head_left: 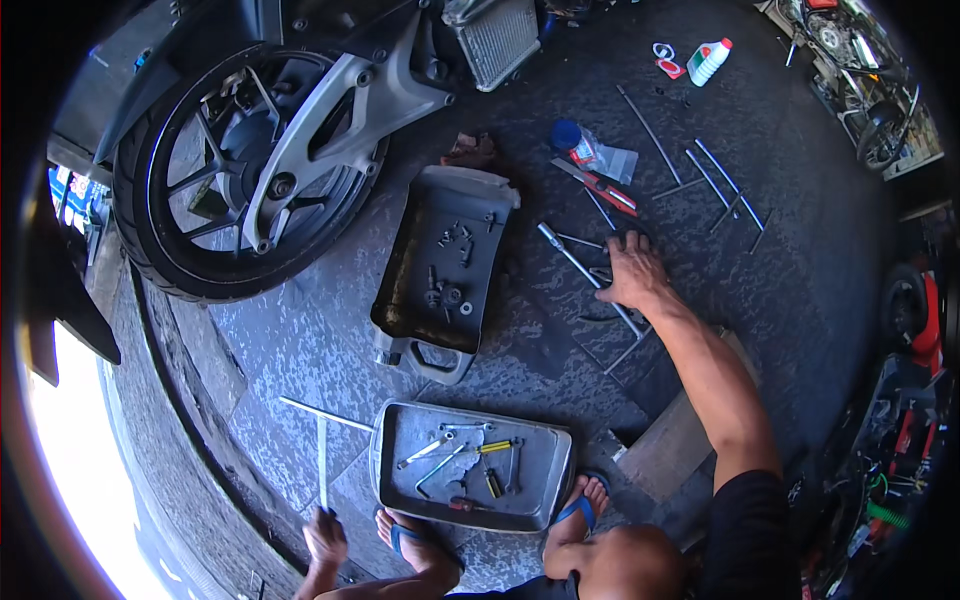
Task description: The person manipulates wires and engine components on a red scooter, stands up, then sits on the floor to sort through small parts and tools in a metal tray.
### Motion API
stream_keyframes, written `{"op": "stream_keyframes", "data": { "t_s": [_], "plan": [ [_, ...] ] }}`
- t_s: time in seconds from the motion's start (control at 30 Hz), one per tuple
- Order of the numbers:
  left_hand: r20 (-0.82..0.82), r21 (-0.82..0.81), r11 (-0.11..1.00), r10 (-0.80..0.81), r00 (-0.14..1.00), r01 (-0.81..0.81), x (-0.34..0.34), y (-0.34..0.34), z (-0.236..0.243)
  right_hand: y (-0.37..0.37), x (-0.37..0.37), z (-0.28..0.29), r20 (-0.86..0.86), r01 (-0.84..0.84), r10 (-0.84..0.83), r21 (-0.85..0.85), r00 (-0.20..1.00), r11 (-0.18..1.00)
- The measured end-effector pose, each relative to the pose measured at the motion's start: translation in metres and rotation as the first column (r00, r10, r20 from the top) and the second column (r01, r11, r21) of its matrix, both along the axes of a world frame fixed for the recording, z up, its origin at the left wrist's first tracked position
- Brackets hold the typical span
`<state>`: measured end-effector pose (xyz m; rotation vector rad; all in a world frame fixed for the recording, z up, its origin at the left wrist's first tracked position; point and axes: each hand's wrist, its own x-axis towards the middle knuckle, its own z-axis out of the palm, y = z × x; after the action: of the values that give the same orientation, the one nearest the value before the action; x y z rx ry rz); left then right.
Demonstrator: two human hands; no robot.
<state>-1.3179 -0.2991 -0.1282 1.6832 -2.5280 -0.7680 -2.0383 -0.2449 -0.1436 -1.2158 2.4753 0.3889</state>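
Note:
My left hand (pixel 326 545) grips a long metal T-handle wrench (pixel 322 460), its crossbar toward the oblong metal tray (pixel 546 480) of spanners and screwdrivers at my feet. My right hand (pixel 635 272) reaches down with fingers apart onto several metal T-wrenches (pixel 568 253) and other tools on the dark floor. Just above it lie red-handled pliers (pixel 607 195) and a blue-lidded container (pixel 566 133) beside a plastic bag. Left of that hand, a cut-open plastic jug (pixel 397 247) holds bolts and small parts.
A motorcycle wheel and frame (pixel 300 180) fill the upper left, near a radiator (pixel 489 45). A white bottle (pixel 710 63) lies at the back. Other motorbikes (pixel 845 60) line the right. A board (pixel 670 450) lies under my right arm. A ridged edge borders the left.

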Motion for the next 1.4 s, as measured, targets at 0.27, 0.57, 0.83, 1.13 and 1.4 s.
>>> {"op": "stream_keyframes", "data": {
  "t_s": [0.27, 0.57, 0.83, 1.13, 1.4],
  "plan": [
    [0.053, 0.308, 0.813, -0.534, 0.844, 0.495, -0.074, 0.017, 0.004, 0.017, -0.007, -0.019, 0.207, 0.127, -0.113, -0.053, 0.972, 0.991],
    [0.005, 0.188, 0.668, -0.734, 0.679, 0.72, -0.125, -0.025, -0.031, 0.041, 0.022, -0.044, 0.125, 0.362, -0.344, -0.174, 0.93, 0.916],
    [-0.143, -0.097, 0.964, -0.258, 0.956, 0.246, -0.145, -0.02, -0.021, 0.044, 0.041, -0.042, 0.079, 0.481, -0.475, -0.215, 0.876, 0.85],
    [0.075, 0.324, 0.926, 0.179, 0.981, -0.194, -0.135, -0.035, -0.034, 0.042, 0.044, -0.038, 0.211, 0.596, -0.559, -0.229, 0.802, 0.769],
    [0.13, 0.521, 0.84, 0.097, 0.987, -0.151, -0.132, -0.043, -0.049, 0.052, 0.033, -0.042, 0.481, 0.642, -0.458, -0.347, 0.748, 0.684]
  ]
}}
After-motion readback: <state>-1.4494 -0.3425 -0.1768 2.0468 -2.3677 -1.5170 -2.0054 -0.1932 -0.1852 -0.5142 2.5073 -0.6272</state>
